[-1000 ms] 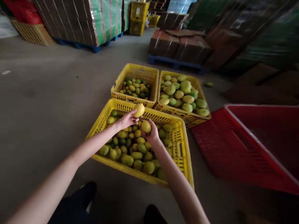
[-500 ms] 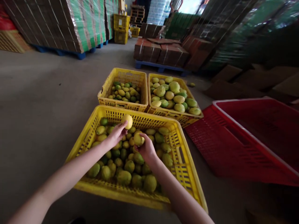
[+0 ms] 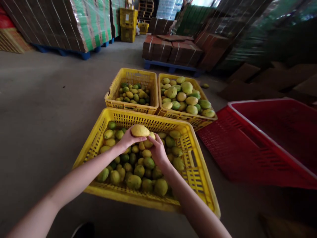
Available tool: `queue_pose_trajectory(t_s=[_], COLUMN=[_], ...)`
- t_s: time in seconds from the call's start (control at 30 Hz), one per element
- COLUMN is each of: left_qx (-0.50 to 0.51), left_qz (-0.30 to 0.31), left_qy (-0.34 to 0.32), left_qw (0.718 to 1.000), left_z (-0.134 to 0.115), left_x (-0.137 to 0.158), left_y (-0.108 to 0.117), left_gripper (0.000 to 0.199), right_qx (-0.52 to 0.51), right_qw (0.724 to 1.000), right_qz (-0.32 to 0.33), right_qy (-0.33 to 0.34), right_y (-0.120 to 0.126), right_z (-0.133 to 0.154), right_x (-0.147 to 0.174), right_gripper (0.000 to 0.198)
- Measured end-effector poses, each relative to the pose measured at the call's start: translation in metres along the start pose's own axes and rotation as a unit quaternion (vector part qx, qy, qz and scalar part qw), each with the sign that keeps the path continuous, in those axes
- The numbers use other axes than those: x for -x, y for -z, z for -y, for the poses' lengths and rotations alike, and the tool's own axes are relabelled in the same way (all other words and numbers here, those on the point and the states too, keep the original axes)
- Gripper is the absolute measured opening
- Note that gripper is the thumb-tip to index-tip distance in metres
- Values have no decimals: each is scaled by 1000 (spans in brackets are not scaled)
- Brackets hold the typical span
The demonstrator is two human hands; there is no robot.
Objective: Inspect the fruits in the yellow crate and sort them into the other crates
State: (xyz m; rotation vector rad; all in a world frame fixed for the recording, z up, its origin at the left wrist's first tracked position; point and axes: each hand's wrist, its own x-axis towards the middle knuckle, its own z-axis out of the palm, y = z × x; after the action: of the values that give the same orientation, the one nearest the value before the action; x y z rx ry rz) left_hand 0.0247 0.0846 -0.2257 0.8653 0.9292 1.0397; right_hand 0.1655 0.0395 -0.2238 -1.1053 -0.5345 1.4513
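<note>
My left hand (image 3: 129,138) is closed around a yellow lemon (image 3: 140,130), held lengthwise above the near yellow crate (image 3: 198,178). Close beside it, my right hand (image 3: 158,150) grips a second lemon (image 3: 149,142), partly covered by my fingers and thumb. The two hands meet or nearly meet; I cannot tell whether they touch. Below them the crate holds many green and yellow lemons (image 3: 133,181) of mixed sizes, some hidden under my hands and forearms.
Behind stand two more yellow crates, the left one (image 3: 116,82) with smaller lemons, the right one (image 3: 213,117) with larger ones. A red crate (image 3: 228,142) tilts at the right. Farther back are strapped cartons (image 3: 183,53) on a blue pallet and a wrapped stack (image 3: 91,26).
My left hand has moved slightly right and its lemon now lies on its side, close to the right hand. My right hand has risen a little with its lemon.
</note>
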Motion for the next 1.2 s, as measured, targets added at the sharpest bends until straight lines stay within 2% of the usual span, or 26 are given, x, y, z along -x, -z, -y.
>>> queue_pose_trajectory(t_s=[0.13,0.3,0.43,0.53,0.63,0.83,0.93,1.0,1.07,1.2], left_qx=[-4,-122,-151,-136,-99,-49,-39,-20,19,84], left_qz=[49,18,34,47,34,17,20,11,-7,-22], left_qy=[37,51,50,30,21,51,57,59,65,90], left_qw=[998,991,987,989,994,997,997,998,998,992], left_z=[3,3,4,4,2,1,3,4,4,0], left_x=[-5,-9,-7,-6,-4,-5,-7,-8,-9,-9], left_y=[8,15,14,11,8,8,10,11,10,4], left_gripper=[68,51,44,47,51,44,43,41,40,45], right_qx=[-19,-84,-76,-64,-86,-102,-78,-63,-49,24], right_qw=[1000,996,996,996,994,993,994,994,997,996], right_qz=[-18,-19,-22,-19,-2,54,61,47,36,44], right_qy=[14,-5,-38,-64,-73,-25,-54,-74,-47,78], right_y=[4,7,9,11,12,9,7,6,6,5], right_z=[-5,0,0,-2,0,7,6,4,2,2], right_x=[-3,-9,-15,-19,-20,-14,-13,-14,-14,-10], right_gripper=[42,41,31,29,26,32,26,29,33,41])
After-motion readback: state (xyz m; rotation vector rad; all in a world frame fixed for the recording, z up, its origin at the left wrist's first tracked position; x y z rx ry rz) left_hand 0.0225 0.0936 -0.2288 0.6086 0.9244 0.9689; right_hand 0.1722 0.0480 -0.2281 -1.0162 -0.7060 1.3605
